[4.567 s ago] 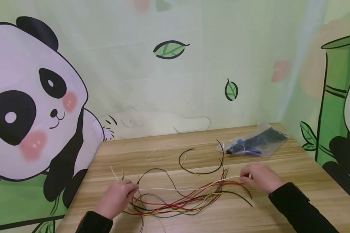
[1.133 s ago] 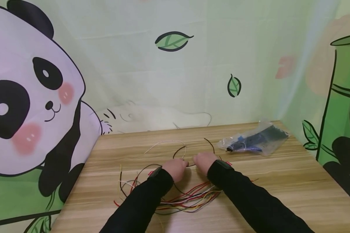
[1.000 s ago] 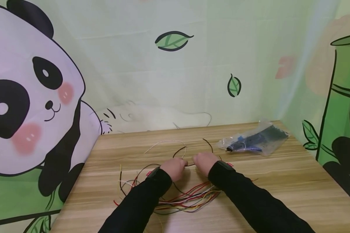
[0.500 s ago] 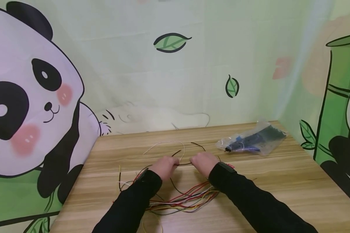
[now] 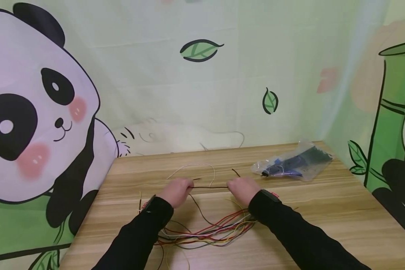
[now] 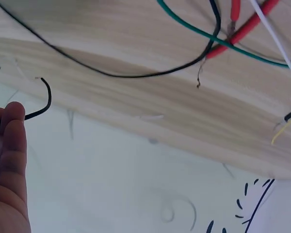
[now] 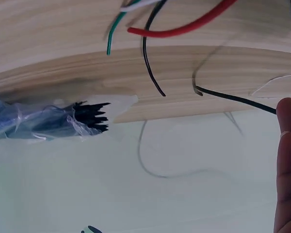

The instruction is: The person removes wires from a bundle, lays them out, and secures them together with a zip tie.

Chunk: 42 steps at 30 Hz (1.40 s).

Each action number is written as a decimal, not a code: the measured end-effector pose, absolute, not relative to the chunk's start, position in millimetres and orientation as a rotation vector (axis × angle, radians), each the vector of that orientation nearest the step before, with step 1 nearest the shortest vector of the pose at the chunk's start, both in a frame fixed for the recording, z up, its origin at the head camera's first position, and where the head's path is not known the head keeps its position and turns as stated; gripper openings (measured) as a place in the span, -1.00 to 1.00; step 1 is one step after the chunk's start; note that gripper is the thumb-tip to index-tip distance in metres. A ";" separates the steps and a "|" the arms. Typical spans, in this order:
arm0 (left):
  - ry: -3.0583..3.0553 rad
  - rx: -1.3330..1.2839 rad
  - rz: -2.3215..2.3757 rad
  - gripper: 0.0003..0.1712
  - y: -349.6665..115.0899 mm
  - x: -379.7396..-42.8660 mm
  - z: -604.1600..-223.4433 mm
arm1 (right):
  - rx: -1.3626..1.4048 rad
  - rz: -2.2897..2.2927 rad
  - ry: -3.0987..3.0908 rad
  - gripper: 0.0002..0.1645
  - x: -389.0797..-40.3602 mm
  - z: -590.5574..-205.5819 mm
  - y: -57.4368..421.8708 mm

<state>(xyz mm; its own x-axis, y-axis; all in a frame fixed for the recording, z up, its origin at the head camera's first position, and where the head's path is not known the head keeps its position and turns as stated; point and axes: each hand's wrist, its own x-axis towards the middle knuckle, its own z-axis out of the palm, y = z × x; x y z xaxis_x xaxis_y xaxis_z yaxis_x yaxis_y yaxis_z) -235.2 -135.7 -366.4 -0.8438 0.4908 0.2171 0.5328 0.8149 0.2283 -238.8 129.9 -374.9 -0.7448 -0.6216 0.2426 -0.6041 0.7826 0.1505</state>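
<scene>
Left hand (image 5: 176, 192), right hand (image 5: 244, 190): each grip pinching black wire (image 5: 209, 187), seemingly so span runs straight. Colored wires (image 5: 206, 235) near; plastic bag (image 5: 295, 164) far right, clear of hands.

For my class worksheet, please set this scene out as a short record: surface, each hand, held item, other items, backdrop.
Surface: wood-grain table
Left hand: left hand grips the black wire
Right hand: right hand grips the same wire
Held item: nearly straight between the hands, an end sticking out past each
Nearer the person: loose wire bundle, with red, yellow, white and dark strands
Beyond the hands: thin white wire, curved
Back right: clear plastic bag, dark and blue contents, unidentifiable
Backdrop: printed sheet with panda and leaves
</scene>
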 end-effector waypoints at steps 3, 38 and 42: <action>-2.775 -0.825 -0.389 -0.91 -144.4 -229.1 -367.6 | 0.945 -0.091 -2.661 -0.81 -239.7 -380.9 130.4; -2.608 -0.546 -0.453 -0.76 -187.3 -167.1 -376.6 | 0.734 0.402 -2.258 -0.82 -228.4 -390.9 170.5; -2.511 -0.571 -0.369 -0.79 -195.3 -162.2 -375.8 | 0.853 0.374 -2.330 -0.86 -225.0 -385.9 177.3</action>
<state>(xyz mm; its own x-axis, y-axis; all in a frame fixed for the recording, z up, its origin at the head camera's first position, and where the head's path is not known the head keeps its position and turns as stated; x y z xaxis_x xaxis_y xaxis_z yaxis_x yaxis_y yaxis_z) -162.2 -195.3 -375.8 -0.7679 0.3209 0.5544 0.4669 0.8730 0.1414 -225.0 177.3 -385.9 -0.5981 -0.4821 0.6402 -0.6581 0.7513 -0.0491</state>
